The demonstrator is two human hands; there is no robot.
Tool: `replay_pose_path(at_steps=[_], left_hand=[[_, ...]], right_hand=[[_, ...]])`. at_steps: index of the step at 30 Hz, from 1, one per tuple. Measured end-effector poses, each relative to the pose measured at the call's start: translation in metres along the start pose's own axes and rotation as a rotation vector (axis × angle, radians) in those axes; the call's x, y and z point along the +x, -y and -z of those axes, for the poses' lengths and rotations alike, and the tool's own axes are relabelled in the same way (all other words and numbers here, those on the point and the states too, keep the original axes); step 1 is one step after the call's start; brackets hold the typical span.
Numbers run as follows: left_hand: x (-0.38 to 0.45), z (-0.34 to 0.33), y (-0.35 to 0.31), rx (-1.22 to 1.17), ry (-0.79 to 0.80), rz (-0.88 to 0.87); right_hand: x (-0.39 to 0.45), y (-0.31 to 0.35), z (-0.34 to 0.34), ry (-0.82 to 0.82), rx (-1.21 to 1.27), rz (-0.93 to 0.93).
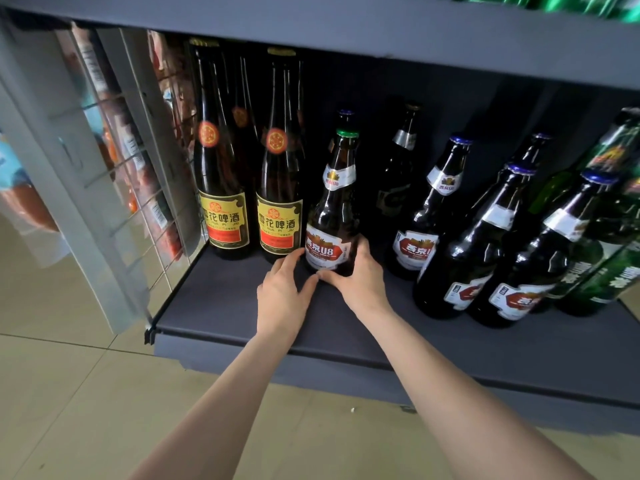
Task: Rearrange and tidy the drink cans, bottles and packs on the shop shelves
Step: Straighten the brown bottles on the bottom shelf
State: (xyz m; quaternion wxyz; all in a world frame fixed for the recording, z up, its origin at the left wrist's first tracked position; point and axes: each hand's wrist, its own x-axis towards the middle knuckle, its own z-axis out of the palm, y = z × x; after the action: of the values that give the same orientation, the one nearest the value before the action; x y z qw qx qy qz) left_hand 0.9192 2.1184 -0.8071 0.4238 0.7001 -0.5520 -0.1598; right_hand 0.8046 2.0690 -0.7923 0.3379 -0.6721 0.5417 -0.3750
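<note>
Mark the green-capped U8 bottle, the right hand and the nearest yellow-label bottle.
green-capped U8 bottle (327, 252): head view, front label.
right hand (360, 282): head view, back of hand.
yellow-label bottle (278, 225): head view, yellow label.

Two bare forearms come up from the lower edge of the head view, each ending in a bare hand: the left hand (282, 299) and the right hand (360, 282). No sleeve, cuff, glove, watch, bracelet or ring shows on either arm (they are uncovered right down to the frame's edge). The fingernails that show are short and unpainted.
</note>
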Motion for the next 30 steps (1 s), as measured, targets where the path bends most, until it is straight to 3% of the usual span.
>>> replay_pose_path(at_steps=[13, 16, 20, 30], left_hand=[[0.004, -0.005, 0.0, 0.157, 0.008, 0.012], [0.001, -0.004, 0.0, 0.117, -0.104, 0.021], [0.005, 0.002, 0.001, 0.001, -0.275, 0.175], [0.013, 0.004, 0.01, -0.008, -0.26, 0.175]], right_hand=[[0.01, 0.001, -0.002, -0.017, 0.005, -0.054], [0.017, -0.002, -0.004, -0.05, -0.029, -0.042], [0.03, -0.004, -0.003, -0.07, -0.098, -0.027], [0.053, -0.005, -0.007, -0.109, -0.1, 0.002]])
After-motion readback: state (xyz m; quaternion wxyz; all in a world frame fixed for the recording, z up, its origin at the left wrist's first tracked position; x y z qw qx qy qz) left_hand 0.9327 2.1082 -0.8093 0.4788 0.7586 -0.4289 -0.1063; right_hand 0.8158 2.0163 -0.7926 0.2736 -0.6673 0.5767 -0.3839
